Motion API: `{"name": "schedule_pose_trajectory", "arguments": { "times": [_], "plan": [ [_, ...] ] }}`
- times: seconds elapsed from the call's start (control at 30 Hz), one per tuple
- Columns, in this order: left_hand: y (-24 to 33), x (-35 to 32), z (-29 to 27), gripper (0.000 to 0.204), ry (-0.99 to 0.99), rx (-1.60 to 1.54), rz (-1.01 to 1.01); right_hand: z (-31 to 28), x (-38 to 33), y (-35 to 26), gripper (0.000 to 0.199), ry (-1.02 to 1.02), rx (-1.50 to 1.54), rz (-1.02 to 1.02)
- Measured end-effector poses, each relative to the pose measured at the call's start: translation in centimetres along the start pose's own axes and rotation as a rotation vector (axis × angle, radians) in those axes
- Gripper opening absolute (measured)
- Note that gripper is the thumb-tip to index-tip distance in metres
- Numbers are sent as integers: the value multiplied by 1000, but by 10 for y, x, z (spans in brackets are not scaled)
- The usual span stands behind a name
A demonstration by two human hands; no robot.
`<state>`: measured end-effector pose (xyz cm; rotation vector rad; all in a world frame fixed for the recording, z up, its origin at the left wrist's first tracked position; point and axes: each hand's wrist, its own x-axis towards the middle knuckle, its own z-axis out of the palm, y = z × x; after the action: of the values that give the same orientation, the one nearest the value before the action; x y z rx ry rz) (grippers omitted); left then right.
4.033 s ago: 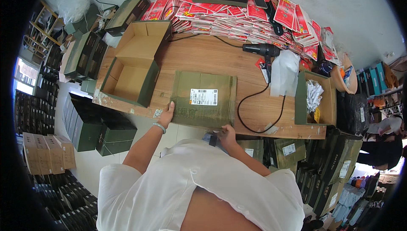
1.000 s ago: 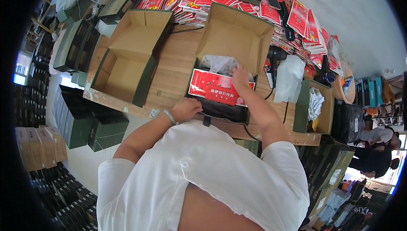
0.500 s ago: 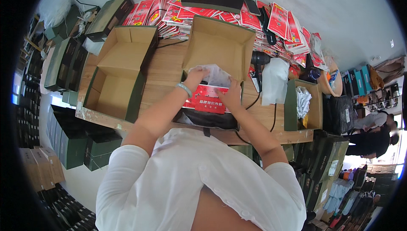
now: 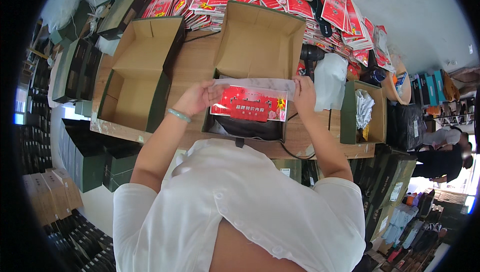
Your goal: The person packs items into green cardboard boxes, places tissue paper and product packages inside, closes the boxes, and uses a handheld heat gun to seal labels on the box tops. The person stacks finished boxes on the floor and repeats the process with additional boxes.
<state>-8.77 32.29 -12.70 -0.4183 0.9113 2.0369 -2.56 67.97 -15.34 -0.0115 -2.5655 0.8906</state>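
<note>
An open dark green cardboard box [image 4: 260, 42] stands on the wooden table [image 4: 195, 67] in front of me, lid flipped back. Inside lies a red printed packet [image 4: 250, 104] over something dark. A sheet of thin white tissue paper [image 4: 255, 83] stretches across the box above the packet. My left hand [image 4: 200, 97] pinches the paper's left end. My right hand [image 4: 304, 92] pinches its right end. A green bangle sits on my left wrist.
A second open empty box [image 4: 135, 72] stands to the left. Stacks of red packets [image 4: 325, 9] line the table's back. A black hair dryer [image 4: 310, 54], a white bag [image 4: 330, 79] and a small box of crumpled paper [image 4: 365, 112] sit right. Stacked boxes [image 4: 75, 67] surround the table.
Four seconds ago the box was shut under my hands. It now stands open with the red packet inside, and both hands have spread the tissue paper across it.
</note>
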Motion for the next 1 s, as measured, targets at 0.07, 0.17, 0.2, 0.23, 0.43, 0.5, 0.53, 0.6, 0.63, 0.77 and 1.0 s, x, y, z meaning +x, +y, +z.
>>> {"name": "schedule_pose_trajectory", "arguments": {
  "times": [0.07, 0.17, 0.2, 0.23, 0.43, 0.5, 0.53, 0.6, 0.63, 0.77, 1.0],
  "plan": [
    [-13, -14, -3, 30, 27, 122, -73, -5, -15, -16, 36, -80, 8, -78],
    [-33, -19, -23, 29, 105, 270, -185, 17, -50, -41, 46, -37, -316, -235],
    [-38, -20, -29, 29, 124, 307, -209, 26, -60, -34, 49, -80, -378, -247],
    [-43, -22, -32, 29, 142, 346, -235, 34, -70, -27, 52, -121, -440, -260],
    [-66, -27, -63, 26, 24, 801, 45, 21, -98, -17, 31, -342, -117, -136],
    [-82, -32, -59, 24, -47, 1148, 259, 7, -103, -47, 23, -176, -140, -122],
    [-90, -33, -55, 24, -83, 1314, 373, 2, -107, -54, 23, -253, -63, -109],
    [-92, -31, -43, 28, -128, 1722, 571, -5, -114, -62, 24, -400, 91, -81],
    [-92, -30, -38, 31, -154, 1925, 676, 0, -119, -61, 24, -516, 129, 28],
    [-101, -11, -44, 27, -209, 1855, 573, 34, -133, -37, 20, -777, 209, 241],
    [-103, -6, -55, 17, -224, 1910, 483, 53, -130, -28, 10, -799, 20, 50]
  ]
}}
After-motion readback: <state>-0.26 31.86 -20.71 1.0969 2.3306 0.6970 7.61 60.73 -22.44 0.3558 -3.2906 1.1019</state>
